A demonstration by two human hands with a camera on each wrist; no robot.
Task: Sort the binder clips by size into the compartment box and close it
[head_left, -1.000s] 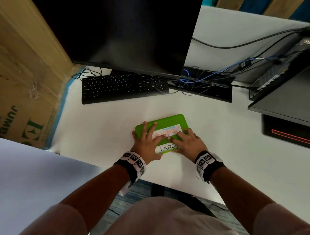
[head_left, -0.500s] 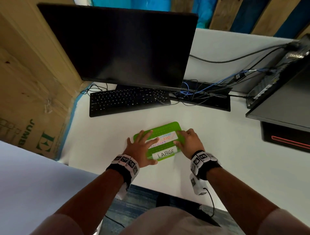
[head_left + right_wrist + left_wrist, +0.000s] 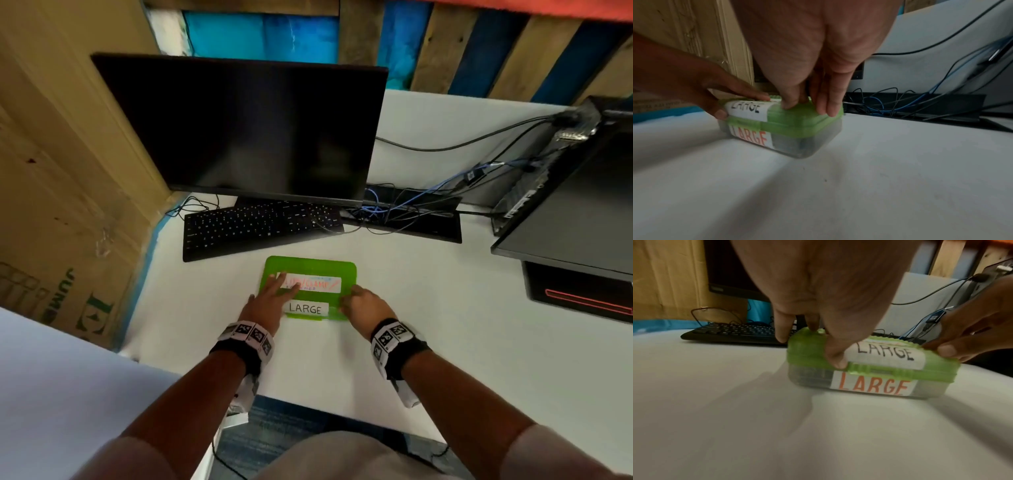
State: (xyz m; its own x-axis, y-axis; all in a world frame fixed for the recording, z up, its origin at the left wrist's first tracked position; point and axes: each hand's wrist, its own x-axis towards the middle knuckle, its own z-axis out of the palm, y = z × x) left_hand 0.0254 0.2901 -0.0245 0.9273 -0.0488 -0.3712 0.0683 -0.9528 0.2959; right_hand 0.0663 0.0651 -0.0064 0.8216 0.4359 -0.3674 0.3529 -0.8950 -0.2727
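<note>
Both hands are on the compartment box [image 3: 310, 267]; left hand [image 3: 265, 303] lies with fingers nearly straight across the green lid [image 3: 937, 369], fingertips reaching the upper paper label [image 3: 313, 283], thumb [image 3: 835, 356] pressed on the lid's front edge; right hand [image 3: 364, 305] has fingers bent down over the lid's 3 o'clock end, pressing the top, thumb [image 3: 946, 351] at the front corner. Lid sits down on the clear base [image 3: 818, 139], appearing shut; whether the latch has caught cannot be told. Box rests on the white desk [image 3: 445, 308], at 6 o'clock from the black keyboard [image 3: 257, 224] and dark monitor [image 3: 246, 126]. Lid label reads "LARGE" in black [image 3: 306, 309]; base front carries a red "LARGE" label [image 3: 873, 386]. Dark contents show dimly through the base, unidentifiable. Cables [image 3: 404, 209] lie at 1 o'clock from the box; cardboard carton [image 3: 65, 205] stands at 9 o'clock.
</note>
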